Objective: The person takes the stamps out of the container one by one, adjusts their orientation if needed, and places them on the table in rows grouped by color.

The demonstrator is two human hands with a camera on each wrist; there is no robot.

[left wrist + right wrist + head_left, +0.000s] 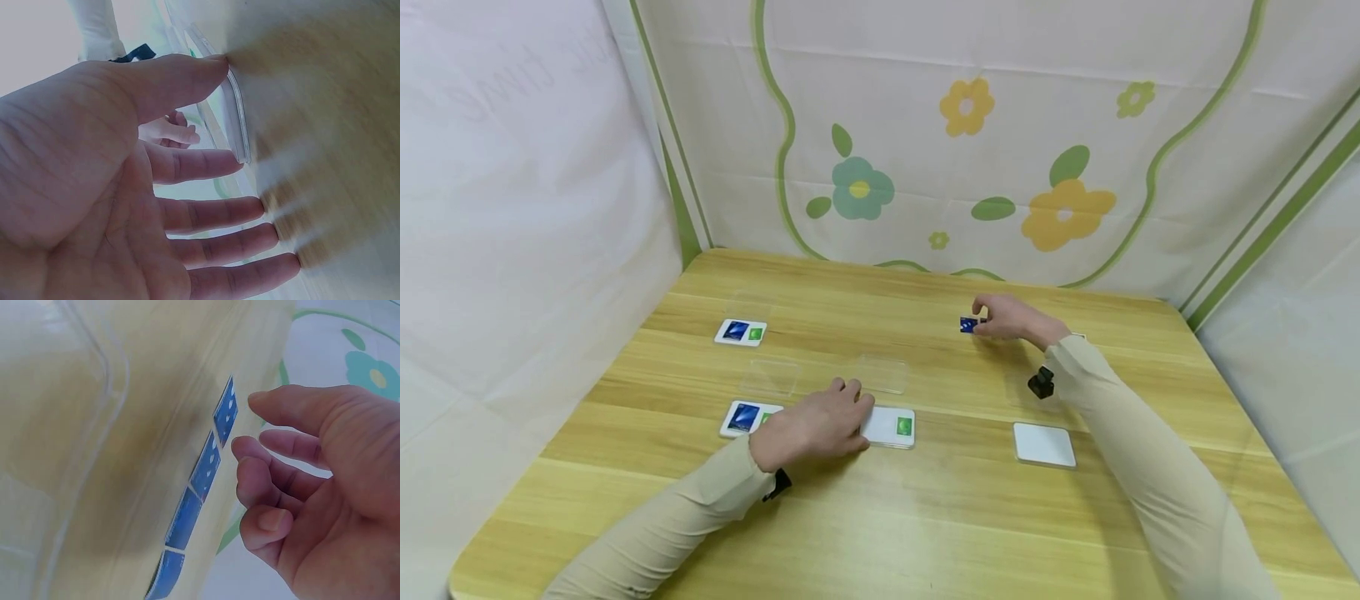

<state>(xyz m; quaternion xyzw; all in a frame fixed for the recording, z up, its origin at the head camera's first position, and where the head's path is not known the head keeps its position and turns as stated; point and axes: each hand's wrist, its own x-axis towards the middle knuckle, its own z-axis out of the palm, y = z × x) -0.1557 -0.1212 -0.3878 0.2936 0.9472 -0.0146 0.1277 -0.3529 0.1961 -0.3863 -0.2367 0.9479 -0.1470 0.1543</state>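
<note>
My left hand [820, 421] is at the left end of a white card [883, 427] bearing a green sticker [904, 427]. In the left wrist view, its thumb [203, 75] and index finger touch the edge of the stacked card [234, 119], the other fingers straight on the table. Farther back, my right hand [1007, 318] hovers by small blue stickers [967, 324]. The right wrist view shows several blue stickers [205, 465] in a row, the bent fingers and thumb apart from them and holding nothing.
Two white cards with blue and green stickers lie left: one farther back [741, 332], one partly behind my left hand [743, 417]. Clear plastic rectangles [771, 377] lie beyond the cards. A blank white stack [1045, 444] sits at the right. Printed fabric [917, 100] borders the table [880, 533].
</note>
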